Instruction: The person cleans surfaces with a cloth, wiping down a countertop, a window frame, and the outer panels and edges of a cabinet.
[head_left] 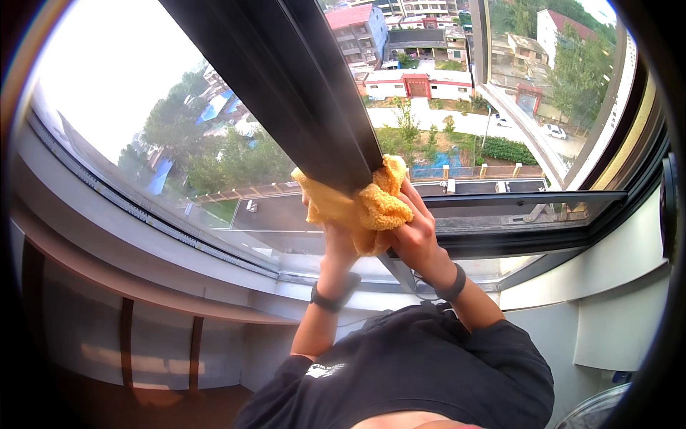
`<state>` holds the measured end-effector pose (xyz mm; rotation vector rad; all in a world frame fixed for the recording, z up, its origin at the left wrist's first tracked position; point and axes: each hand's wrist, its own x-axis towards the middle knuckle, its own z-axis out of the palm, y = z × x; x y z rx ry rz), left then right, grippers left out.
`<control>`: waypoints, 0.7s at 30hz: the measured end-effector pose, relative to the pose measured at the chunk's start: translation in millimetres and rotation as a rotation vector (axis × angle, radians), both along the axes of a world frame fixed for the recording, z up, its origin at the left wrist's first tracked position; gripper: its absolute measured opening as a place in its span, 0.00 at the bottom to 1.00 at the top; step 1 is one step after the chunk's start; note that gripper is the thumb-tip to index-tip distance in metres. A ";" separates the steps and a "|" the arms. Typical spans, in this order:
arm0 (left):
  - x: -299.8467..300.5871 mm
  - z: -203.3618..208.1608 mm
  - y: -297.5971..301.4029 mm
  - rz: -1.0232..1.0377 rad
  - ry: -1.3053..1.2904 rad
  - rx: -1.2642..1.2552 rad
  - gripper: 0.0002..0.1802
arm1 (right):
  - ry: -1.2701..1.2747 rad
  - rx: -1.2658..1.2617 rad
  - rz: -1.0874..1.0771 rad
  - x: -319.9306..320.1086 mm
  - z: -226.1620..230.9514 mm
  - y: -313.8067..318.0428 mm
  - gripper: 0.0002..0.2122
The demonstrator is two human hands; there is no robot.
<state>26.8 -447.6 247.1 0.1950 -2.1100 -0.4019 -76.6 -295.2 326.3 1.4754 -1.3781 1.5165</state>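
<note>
Ok, L hand (340,247) & R hand (417,234) both half-curled, gripping ylw cloth (384,208) arnd dk window post (300,93).

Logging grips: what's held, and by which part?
A yellow cloth, gripped at its left side by the left hand and right side by the right hand.

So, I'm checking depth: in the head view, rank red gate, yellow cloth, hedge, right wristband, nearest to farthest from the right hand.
1. Yellow cloth, in right hand
2. Right wristband, just below
3. Hedge, outside, right
4. Red gate, across the road
</note>
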 end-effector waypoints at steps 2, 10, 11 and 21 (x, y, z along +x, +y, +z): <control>1.7 -6.4 8.2 0.010 -0.012 -0.017 0.47 | 0.058 0.074 -0.017 -0.9 -13.2 4.5 0.19; -3.0 69.8 6.1 0.082 0.083 -0.013 0.52 | 0.076 -0.131 0.052 1.8 29.4 -8.9 0.19; -0.8 88.8 2.1 0.079 0.085 -0.026 0.54 | 0.139 -0.208 0.038 1.3 44.1 -12.4 0.20; -15.9 158.9 3.6 -0.071 0.263 0.378 0.54 | 0.190 -0.237 0.139 -13.7 81.4 -34.1 0.12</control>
